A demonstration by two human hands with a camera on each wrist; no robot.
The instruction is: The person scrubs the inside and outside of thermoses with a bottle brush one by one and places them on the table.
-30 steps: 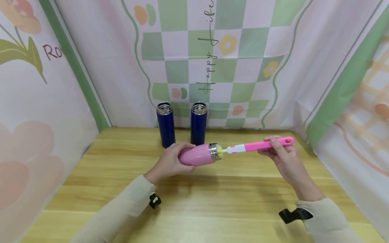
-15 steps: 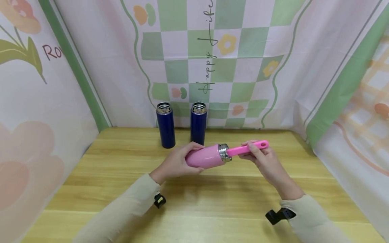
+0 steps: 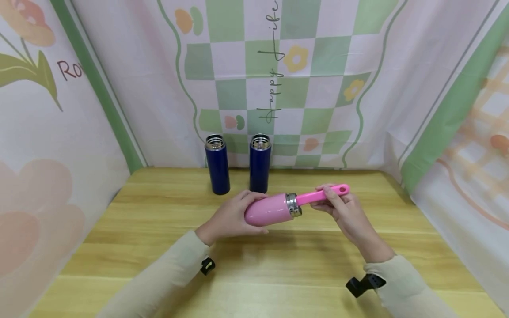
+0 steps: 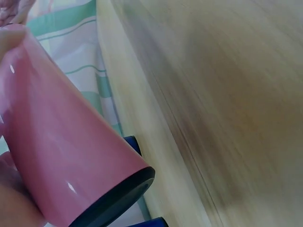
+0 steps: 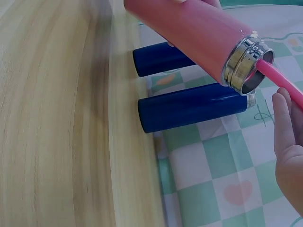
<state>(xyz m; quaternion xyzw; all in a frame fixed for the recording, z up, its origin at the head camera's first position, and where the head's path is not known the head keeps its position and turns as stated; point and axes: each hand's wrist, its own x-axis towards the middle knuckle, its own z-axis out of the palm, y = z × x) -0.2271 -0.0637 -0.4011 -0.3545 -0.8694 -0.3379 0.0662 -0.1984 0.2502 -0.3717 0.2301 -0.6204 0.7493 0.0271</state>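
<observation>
The pink flask (image 3: 269, 209) lay almost level in the middle of the frame, held above the table (image 3: 159, 229), its long axis running left to right with the steel mouth tipped slightly up toward the right. The left hand (image 3: 232, 216) was wrapped round its closed end, fingers curled over the body. From the mouth a pink brush handle (image 3: 323, 194) stuck out along the same line, its head hidden inside the flask, and the right hand (image 3: 342, 211) pinched that handle just right of the rim. So the brush could only travel along the flask's axis, in or out toward the right of the frame, where the right hand was the nearer one. Behind them, toward the upper middle, two blue flasks (image 3: 217, 164) stood upright and open near the table's far edge, just beyond the left hand's knuckles. Bare wood lay to the right and in the lower part of the frame.
</observation>
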